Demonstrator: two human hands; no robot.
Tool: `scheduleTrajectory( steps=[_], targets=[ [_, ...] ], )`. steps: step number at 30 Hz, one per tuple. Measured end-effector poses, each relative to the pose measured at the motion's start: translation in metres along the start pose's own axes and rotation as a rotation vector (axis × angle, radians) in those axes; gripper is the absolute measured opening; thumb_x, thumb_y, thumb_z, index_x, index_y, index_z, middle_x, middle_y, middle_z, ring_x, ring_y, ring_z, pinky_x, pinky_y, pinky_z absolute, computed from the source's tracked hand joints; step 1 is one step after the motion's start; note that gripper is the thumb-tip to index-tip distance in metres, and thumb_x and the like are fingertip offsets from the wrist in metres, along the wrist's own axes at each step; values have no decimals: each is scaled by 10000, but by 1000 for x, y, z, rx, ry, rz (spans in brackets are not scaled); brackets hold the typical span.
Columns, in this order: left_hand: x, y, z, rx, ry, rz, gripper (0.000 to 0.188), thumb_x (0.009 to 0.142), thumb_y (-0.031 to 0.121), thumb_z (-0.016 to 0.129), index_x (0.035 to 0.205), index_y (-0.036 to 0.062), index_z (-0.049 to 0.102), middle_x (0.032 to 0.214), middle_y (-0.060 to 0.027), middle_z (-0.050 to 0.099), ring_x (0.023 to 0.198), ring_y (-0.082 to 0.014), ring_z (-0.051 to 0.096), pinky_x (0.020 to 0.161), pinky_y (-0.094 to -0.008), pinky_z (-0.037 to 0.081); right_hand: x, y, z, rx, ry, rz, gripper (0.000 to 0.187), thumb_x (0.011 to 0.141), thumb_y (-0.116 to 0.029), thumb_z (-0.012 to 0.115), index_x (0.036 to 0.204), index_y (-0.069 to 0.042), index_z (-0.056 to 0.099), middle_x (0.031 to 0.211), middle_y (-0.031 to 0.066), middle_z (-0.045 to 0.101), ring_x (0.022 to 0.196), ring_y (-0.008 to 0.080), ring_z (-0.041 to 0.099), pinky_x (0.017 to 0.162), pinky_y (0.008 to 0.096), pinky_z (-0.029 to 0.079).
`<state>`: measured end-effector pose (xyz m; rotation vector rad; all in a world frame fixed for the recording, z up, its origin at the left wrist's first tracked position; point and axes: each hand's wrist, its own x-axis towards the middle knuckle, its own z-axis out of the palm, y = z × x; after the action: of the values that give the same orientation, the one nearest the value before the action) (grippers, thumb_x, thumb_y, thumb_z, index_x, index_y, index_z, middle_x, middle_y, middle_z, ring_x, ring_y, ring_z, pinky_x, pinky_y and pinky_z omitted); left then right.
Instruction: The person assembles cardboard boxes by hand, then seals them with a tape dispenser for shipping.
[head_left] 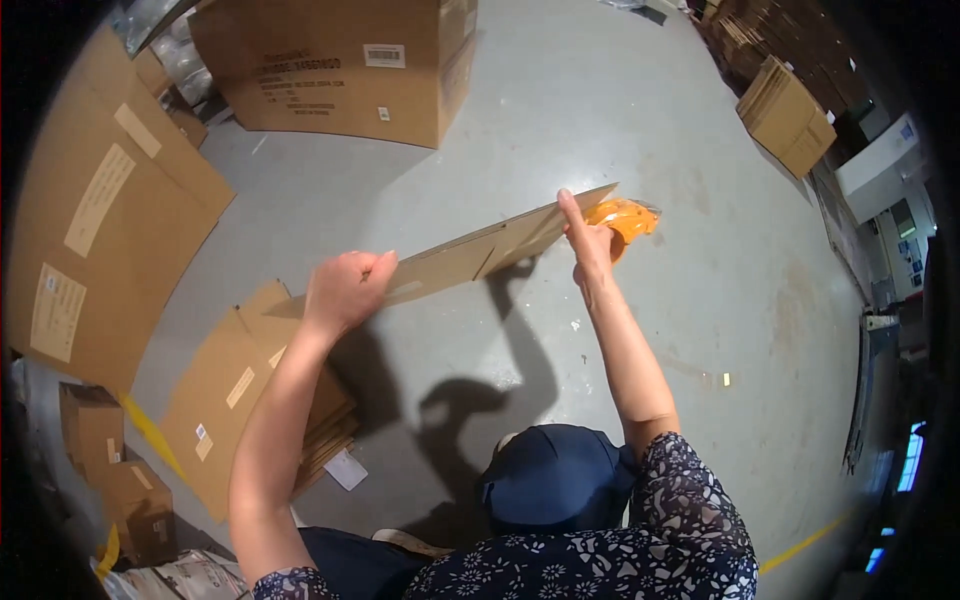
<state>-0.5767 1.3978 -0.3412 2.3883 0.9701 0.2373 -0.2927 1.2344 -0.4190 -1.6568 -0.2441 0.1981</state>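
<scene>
A flattened cardboard box (455, 255) is held up on edge in front of me, slanting from lower left to upper right. My left hand (350, 290) is closed at its left end, the fingers curled over the top edge. Towards the other end, my right hand (587, 238) has its thumb pressed against the board. An orange tape dispenser (628, 218) sits off the floor at that same hand, just beyond the board; the fingers around its handle are partly hidden.
Flattened cartons (225, 400) lie stacked on the floor at my left. A large carton (330, 70) stands ahead, and a big cardboard panel (110, 220) leans far left. Small boxes (140, 500) sit lower left. More folded cardboard (785, 115) stands at the far right.
</scene>
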Motion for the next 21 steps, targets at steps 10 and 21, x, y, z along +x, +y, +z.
scheduleTrajectory(
  steps=[10,21],
  targets=[
    [45,-38,-17,-413,-346,-106,348,820,346,500,952,95,701,902,-95,691,822,-247,634,749,-334,478,1,10,-7,-13,-67,-58,532,721,-523,757,855,-31,604,784,5,536,711,92,474,668,249,399],
    [-3,-40,-87,363,-189,-61,430,878,438,541,825,33,678,788,-187,650,769,-337,626,694,-423,480,-7,-8,-52,-191,-198,98,177,766,-168,611,772,8,609,696,6,572,649,84,518,601,245,423]
  ],
)
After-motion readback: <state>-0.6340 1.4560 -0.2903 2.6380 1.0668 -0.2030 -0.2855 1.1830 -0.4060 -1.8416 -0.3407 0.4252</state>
